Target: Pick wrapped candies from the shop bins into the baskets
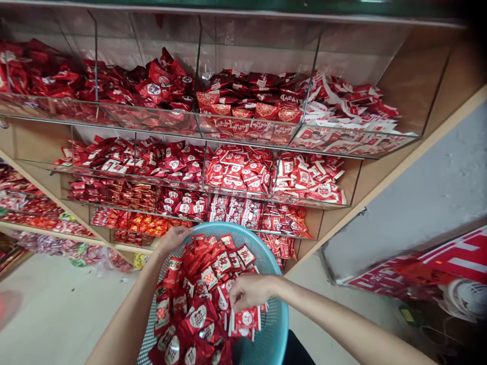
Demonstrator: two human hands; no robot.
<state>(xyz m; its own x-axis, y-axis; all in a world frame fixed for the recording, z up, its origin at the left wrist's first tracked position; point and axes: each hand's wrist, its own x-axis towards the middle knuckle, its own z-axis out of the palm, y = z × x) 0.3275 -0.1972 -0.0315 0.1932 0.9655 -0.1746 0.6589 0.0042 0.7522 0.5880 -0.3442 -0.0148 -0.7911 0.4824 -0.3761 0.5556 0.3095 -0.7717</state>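
Room: a pale floor (64,299) is stretching toward a wooden shelf unit (414,76), and clear acrylic bins (152,119) are holding red and white sweet packets (236,172).
Basket: a blue plastic mesh basket (276,324) is sitting below the shelf unit, heaped with red foil packets (198,317).
Left hand: the left hand (173,239) is lying open across the basket's far rim, holding nothing that shows.
Right hand: the right hand (249,293) is curling down onto the packets, fingers half closed; it may be pinching one, though the view is too poor to tell.
Step in hand: both hands are working at the basket, the right among the packets.
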